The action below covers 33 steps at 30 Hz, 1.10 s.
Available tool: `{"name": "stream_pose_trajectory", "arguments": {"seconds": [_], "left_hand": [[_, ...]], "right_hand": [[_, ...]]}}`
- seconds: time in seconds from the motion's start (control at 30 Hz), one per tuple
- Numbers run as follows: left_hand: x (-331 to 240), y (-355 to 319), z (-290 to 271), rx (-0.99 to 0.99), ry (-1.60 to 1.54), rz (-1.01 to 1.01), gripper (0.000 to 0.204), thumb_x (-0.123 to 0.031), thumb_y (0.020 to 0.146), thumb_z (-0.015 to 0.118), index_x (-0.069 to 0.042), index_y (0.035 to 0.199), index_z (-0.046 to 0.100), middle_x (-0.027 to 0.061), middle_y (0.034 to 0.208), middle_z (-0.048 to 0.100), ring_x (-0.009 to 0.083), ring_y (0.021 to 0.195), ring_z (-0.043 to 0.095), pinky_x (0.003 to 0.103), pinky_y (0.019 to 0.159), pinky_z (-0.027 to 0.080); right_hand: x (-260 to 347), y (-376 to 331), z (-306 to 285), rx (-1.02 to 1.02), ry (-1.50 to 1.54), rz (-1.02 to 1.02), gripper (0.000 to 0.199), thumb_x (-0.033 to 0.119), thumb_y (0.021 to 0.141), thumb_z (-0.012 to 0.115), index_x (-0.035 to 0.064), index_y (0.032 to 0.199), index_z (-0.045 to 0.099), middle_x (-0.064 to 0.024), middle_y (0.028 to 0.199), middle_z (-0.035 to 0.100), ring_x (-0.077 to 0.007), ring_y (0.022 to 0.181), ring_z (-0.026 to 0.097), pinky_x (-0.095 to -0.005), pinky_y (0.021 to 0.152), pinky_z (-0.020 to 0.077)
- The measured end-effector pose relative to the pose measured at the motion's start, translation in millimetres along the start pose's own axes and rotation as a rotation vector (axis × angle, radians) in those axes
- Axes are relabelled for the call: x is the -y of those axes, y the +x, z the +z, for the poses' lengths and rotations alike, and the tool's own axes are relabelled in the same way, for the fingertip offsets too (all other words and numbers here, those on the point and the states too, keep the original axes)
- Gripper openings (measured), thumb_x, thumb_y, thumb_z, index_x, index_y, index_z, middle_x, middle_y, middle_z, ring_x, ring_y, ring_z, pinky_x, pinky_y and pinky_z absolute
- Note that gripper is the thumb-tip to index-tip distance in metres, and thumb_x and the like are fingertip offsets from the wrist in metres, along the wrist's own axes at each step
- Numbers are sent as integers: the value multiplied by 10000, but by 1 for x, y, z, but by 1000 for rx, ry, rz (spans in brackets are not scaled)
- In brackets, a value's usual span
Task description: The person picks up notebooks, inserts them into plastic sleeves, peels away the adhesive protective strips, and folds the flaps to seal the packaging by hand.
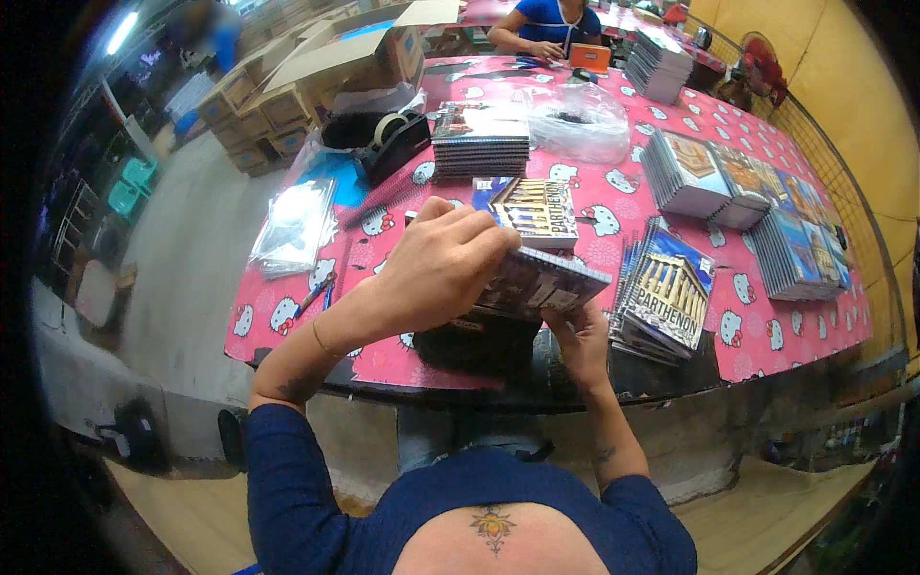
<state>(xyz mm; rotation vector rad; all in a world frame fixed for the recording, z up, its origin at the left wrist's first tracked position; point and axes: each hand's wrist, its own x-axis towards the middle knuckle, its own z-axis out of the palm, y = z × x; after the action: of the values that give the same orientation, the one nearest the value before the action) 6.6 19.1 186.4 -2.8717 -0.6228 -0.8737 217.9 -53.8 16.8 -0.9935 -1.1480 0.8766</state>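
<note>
A spiral notebook (548, 280) with a dark picture cover is tilted up in front of me, above the table's near edge. My left hand (443, 247) is closed with bent fingers at its upper left edge. From below, my right hand (581, 337) pinches its lower right part between thumb and fingers. Just beyond lies another notebook (527, 206) with a temple picture on the cover. To the right, a fanned pile of temple-cover notebooks (666, 292) sits near my right hand. A dark block-like object (476, 347) is below the held notebook, partly hidden.
Notebook stacks (481, 144) (704, 177) stand on the pink patterned table (604, 218). A black tape dispenser (398, 144), clear plastic bag (580, 125), clear sleeves (295, 225) and pens (316, 295) lie around. Cardboard boxes (350, 72) are far left. Another person (551, 24) sits across.
</note>
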Motion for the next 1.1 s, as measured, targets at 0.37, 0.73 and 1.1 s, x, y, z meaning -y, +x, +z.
{"name": "stream_pose_trajectory", "arguments": {"seconds": [0.37, 0.73, 1.1], "left_hand": [[-12, -121, 83, -221, 51, -549, 528, -232, 953, 559, -70, 1442, 445, 186, 1413, 490, 298, 1368, 405, 454, 1158, 177], [178, -230, 111, -150, 553, -1095, 393, -143, 906, 571, -21, 1279, 555, 193, 968, 649, 356, 878, 617, 477, 791, 477], [-6, -134, 57, -529, -439, -737, 170, -63, 868, 688, -23, 1033, 708, 105, 865, 680, 174, 753, 651, 294, 655, 513]], "right_hand": [[-14, -12, 37, 71, -153, 25, 580, 86, 887, 699, 43, 1396, 424, -125, 1242, 590, -216, 1128, 568, -340, 1012, 426], [-13, 0, 0, 70, -307, -130, 678, 163, 811, 793, 39, 1372, 432, -120, 1243, 559, -241, 1177, 524, -377, 1030, 388], [48, 34, 108, 331, -969, -602, 221, 210, 856, 678, 103, 1049, 682, -100, 1058, 665, -280, 992, 631, -423, 834, 480]]}}
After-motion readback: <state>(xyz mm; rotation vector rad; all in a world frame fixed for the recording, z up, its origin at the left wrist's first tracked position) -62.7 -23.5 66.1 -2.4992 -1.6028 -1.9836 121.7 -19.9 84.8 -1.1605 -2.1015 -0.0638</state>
